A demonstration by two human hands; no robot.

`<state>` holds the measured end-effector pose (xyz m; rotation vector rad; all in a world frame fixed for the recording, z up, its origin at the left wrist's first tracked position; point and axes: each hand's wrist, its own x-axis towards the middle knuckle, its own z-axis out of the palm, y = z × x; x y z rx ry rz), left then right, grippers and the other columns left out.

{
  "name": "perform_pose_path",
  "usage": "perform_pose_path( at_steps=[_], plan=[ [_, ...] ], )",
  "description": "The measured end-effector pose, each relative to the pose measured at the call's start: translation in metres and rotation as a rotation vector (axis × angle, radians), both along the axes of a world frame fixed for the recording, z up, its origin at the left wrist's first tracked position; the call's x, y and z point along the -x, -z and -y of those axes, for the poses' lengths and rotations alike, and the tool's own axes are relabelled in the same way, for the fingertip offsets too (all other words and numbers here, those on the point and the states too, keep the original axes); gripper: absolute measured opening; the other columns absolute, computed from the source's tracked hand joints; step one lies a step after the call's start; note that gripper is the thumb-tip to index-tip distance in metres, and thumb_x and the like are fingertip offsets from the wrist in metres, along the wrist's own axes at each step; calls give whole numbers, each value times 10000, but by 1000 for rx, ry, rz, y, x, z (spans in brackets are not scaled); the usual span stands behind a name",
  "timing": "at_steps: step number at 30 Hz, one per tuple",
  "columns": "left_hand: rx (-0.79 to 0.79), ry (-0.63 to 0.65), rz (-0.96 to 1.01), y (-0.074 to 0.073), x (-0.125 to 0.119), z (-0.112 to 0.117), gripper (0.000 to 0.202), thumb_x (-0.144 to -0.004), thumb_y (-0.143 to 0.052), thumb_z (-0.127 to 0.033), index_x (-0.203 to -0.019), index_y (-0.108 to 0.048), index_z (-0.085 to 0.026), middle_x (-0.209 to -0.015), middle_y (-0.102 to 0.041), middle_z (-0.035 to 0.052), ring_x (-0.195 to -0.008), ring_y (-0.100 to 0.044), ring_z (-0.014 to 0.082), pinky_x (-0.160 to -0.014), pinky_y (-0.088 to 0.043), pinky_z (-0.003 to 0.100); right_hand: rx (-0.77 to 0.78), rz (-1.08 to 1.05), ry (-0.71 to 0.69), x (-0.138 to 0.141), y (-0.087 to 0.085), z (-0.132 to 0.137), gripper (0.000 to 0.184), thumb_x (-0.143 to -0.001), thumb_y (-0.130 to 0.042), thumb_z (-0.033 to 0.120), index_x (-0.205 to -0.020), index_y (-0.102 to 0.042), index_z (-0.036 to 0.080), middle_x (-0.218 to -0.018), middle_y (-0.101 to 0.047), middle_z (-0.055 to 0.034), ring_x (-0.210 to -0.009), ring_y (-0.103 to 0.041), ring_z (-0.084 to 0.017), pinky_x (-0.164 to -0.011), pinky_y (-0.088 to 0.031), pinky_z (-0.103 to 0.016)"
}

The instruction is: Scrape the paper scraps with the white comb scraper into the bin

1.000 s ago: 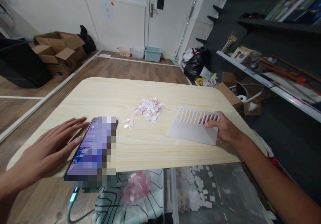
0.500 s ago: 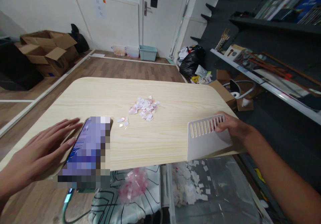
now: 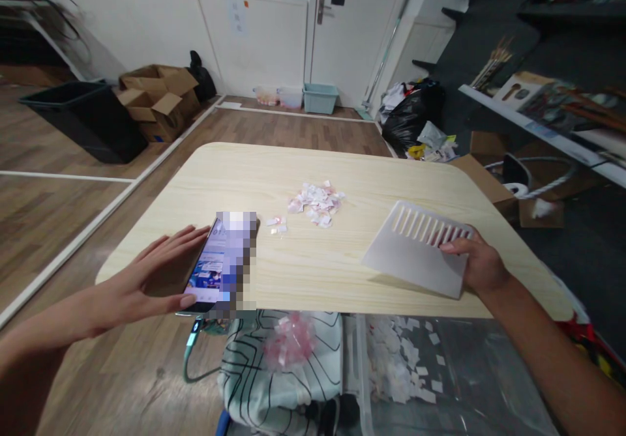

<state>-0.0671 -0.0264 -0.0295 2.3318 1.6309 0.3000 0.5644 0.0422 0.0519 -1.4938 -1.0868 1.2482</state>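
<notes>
My left hand (image 3: 151,276) lies by the left edge of a phone (image 3: 208,270), fingers stretched out and thumb apart at its lower corner. Part of the lit screen is pixelated, and a green cable runs from its lower end. In my right hand (image 3: 482,263) is a flat white slotted plastic plate (image 3: 415,260), gripped at its right end with the thumb on the slots. It is tilted just above the table (image 3: 313,286). Between the hands, further back, lies a pile of small white and pinkish paper pieces (image 3: 320,201), with several loose scraps (image 3: 277,225) beside it.
Below the table's near edge are a clear plastic bin (image 3: 364,384) holding white scraps and a striped cloth (image 3: 249,358) with pink clear plastic bits (image 3: 292,341) on it. Cardboard boxes (image 3: 161,97), a black bin (image 3: 92,123) and a shelf (image 3: 528,120) stand around.
The slotted plate has turned from nearly upright to a flatter tilt, its left edge swinging away from the table's near edge. My left thumb has moved down to the phone's lower corner. The view has shifted left.
</notes>
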Motion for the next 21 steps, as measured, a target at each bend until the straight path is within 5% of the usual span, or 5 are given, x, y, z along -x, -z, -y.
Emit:
perform_pose_path(
  at_steps=[4,9,16,21],
  plan=[
    [95,7,82,-4,-5,-1,1153,-998,-798,-897,-1953,-445,-354,-2044,-391,80,-1923,-299,468,-1550,-290,747,-10,-2,29,-3,0,3,134,-462,-830,321,-583,-830,264,-621,-816,-67,-493,-669,-221,-532,-531,-350],
    [118,-52,202,-5,-6,-2,1165,-893,-890,-909,-1890,-568,-399,-2011,-473,65,-1894,-352,537,-1528,-284,827,3,16,16,-3,-2,5,110,-488,-847,305,-585,-812,266,-643,-820,-79,-536,-694,-266,-546,-505,-387],
    [139,-174,375,-16,-25,-4,1007,-895,-812,-992,-1701,-772,-391,-1895,-655,55,-1841,-471,514,-1514,-422,729,-9,37,13,-5,-2,4,170,-487,-818,329,-515,-655,289,-618,-791,-75,-552,-712,-299,-590,-526,-424],
    [105,-206,405,-6,-29,-5,871,-909,-843,-959,-1609,-808,-441,-1871,-677,34,-1806,-543,476,-1529,-422,679,31,33,38,-8,2,5,169,-470,-844,342,-525,-695,284,-598,-773,-83,-523,-669,-284,-565,-485,-413]
  ],
)
